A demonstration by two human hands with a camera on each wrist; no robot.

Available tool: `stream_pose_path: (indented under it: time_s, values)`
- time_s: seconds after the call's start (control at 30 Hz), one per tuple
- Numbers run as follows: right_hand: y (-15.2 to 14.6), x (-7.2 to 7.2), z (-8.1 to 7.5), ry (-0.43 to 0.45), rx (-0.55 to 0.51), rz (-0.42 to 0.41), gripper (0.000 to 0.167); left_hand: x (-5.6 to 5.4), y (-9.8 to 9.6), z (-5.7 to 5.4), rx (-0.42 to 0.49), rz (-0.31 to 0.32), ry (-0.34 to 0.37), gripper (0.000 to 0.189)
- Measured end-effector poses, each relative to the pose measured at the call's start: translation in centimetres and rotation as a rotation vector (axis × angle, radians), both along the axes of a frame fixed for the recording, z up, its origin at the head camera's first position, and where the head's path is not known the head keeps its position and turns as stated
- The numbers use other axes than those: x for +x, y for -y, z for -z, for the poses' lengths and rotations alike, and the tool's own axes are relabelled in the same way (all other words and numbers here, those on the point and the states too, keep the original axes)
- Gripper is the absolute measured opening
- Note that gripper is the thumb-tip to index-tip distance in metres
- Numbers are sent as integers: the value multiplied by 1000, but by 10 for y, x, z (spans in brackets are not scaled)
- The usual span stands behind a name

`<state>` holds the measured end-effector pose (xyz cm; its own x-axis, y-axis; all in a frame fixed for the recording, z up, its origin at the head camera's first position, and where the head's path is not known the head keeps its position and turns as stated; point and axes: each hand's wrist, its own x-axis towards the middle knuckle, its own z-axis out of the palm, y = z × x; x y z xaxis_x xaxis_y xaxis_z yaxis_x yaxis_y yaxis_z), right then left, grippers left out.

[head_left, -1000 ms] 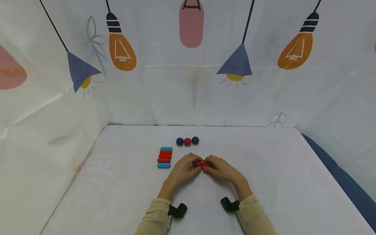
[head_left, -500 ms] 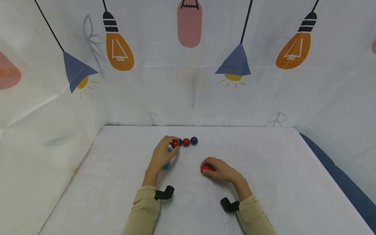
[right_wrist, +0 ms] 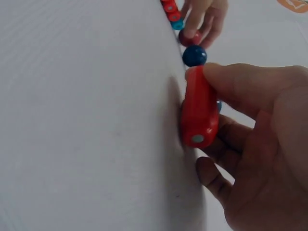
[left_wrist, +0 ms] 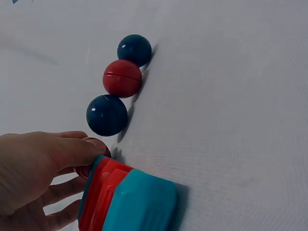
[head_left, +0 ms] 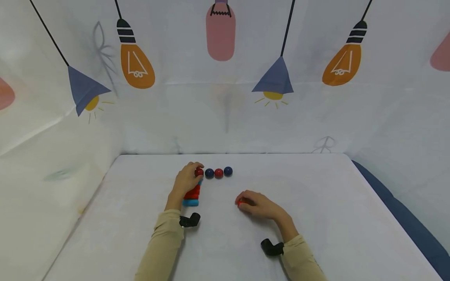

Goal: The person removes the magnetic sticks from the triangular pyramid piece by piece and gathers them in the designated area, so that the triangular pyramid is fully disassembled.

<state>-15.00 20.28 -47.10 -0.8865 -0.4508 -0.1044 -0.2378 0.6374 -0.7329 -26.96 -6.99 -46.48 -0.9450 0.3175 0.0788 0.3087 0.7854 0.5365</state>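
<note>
My left hand (head_left: 185, 180) pinches a red ball (head_left: 199, 172) at the left end of a row of balls, fingers over its far side and thumb at its near side. To its right sit a dark blue ball (head_left: 209, 173), another red ball (head_left: 218, 173) and a second dark blue ball (head_left: 228, 171). Under the left hand lies a stack of red and light blue rods (left_wrist: 139, 197), partly hidden. Nearer the middle of the table, my right hand (head_left: 259, 203) pinches a red rod (right_wrist: 199, 106) with a silvery round spot on its end.
The white table (head_left: 316, 218) ends at a white cloth wall (head_left: 168, 113) printed with lamps and bulbs. Black wrist cameras (head_left: 190, 220) sit at both sleeves. Dark blue fabric (head_left: 397, 210) shows beyond the right edge.
My left hand has left the right hand and carried the red ball up and left to the row's left end. The right hand stays nearly in place, holding the red rod.
</note>
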Motion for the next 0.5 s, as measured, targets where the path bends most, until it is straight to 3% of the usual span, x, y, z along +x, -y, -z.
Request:
stream_pose_path:
  time_s: [0.13, 0.27, 0.4, 0.5]
  values:
    - [-2, 0, -1, 36, -34, 27, 17, 2, 1, 1, 20, 19, 12, 37]
    - [-6, 0, -3, 34, -63, 56, 22, 9, 6, -1, 49, 17, -39, 39]
    - [-10, 0, -6, -32, -76, 46, 23, 23, 9, -2, 126, 3, -117, 37]
    - [-13, 0, -9, -95, -76, 64, 23, 38, 2, -2, 193, 29, -164, 34]
